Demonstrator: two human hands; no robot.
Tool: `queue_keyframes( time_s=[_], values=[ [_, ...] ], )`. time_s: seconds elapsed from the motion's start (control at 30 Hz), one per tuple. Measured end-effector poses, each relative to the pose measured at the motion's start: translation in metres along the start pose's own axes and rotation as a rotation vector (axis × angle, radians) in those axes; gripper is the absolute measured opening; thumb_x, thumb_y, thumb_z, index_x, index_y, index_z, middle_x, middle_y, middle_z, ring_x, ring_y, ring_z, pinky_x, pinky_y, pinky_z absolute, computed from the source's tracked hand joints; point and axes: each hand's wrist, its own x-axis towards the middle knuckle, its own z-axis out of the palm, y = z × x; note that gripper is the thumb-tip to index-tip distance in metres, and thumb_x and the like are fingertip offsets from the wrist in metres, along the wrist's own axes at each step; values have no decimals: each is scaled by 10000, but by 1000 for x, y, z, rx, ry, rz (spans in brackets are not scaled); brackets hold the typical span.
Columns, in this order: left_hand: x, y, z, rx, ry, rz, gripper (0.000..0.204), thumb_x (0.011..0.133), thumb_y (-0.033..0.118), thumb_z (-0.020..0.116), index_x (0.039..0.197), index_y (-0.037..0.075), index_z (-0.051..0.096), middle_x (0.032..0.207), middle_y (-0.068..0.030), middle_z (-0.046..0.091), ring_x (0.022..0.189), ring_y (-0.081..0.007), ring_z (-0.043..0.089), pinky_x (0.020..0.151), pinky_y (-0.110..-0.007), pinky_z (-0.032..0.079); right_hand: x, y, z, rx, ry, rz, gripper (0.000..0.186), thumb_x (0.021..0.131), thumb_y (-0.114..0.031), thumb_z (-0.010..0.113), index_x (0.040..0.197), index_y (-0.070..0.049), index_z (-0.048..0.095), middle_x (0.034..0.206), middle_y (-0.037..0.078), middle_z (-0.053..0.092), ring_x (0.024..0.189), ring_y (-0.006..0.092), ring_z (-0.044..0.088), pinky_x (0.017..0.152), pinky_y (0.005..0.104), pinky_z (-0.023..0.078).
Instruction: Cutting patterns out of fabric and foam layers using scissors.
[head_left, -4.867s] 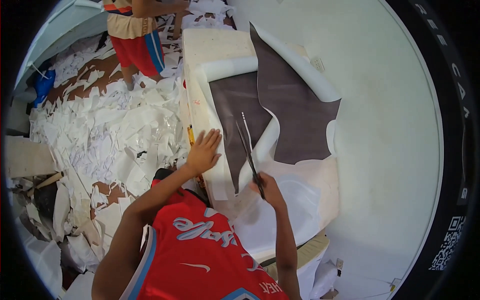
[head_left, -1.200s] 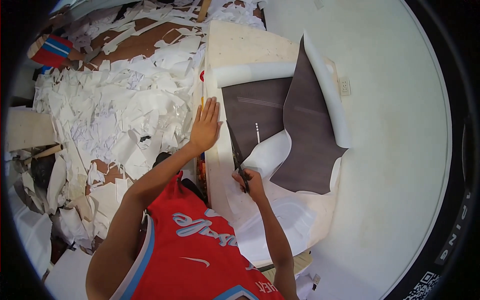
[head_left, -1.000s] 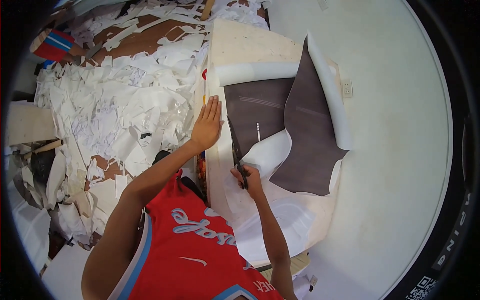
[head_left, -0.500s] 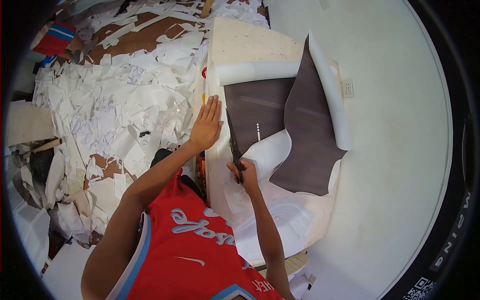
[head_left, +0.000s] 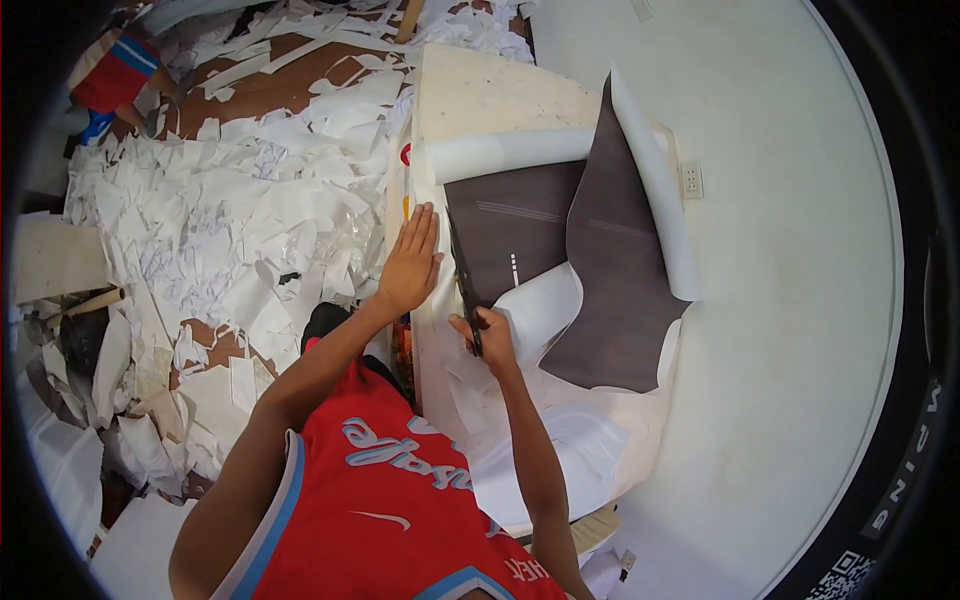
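My right hand (head_left: 490, 338) is closed round the handles of black scissors (head_left: 463, 275). Their blades point away from me along the left edge of a dark grey-brown sheet (head_left: 520, 205). Flat on the pale strip at the table's left edge lies my left hand (head_left: 408, 272), fingers stretched out, left of the blades and holding nothing. The sheet's far end curls into a white roll (head_left: 525, 148). Its near corner folds over, showing a white underside (head_left: 545, 300). To the right lies a curved-edged dark piece (head_left: 620, 250), its right side rolled up white.
The pale table (head_left: 505, 85) stands against a white wall (head_left: 790, 250) with a socket (head_left: 692, 180). A thin white sheet (head_left: 565, 450) lies at the near end. Heaped paper scraps (head_left: 240, 220) cover the floor at left. Another person's red-and-blue clothing (head_left: 115, 75) shows far left.
The scissors' handles are drawn closer together in my right hand. My left hand stays flat beside the blades, and the dark sheets keep their places.
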Motion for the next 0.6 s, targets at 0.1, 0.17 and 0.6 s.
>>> queue_keyframes(
  time_s=[0.1, 0.17, 0.6],
  values=[
    [-1, 1, 0, 66, -4, -20, 605, 934, 174, 449, 1437, -96, 247, 1535, -231, 207, 1444, -354, 168, 1177, -455, 142, 1, -2, 0, 13, -5, 26, 362, 817, -252, 771, 630, -84, 510, 516, -21, 488, 424, 73, 460, 408, 240, 359],
    [0, 2, -1, 97, -19, -20, 600, 932, 169, 444, 1438, -91, 253, 1538, -218, 212, 1446, -341, 169, 1180, -455, 132, 3, -4, 2, 49, -24, 105, 362, 815, -250, 774, 627, -82, 515, 519, -17, 493, 420, 74, 460, 400, 242, 357],
    [39, -8, -26, 101, -70, -43, 495, 803, 56, 524, 1292, -13, 495, 1308, -201, 505, 1227, -363, 455, 1024, -469, 356, 23, -16, 6, 86, -14, 8, 344, 822, -271, 767, 646, -72, 549, 524, -15, 496, 439, 68, 450, 420, 239, 341]
  ],
)
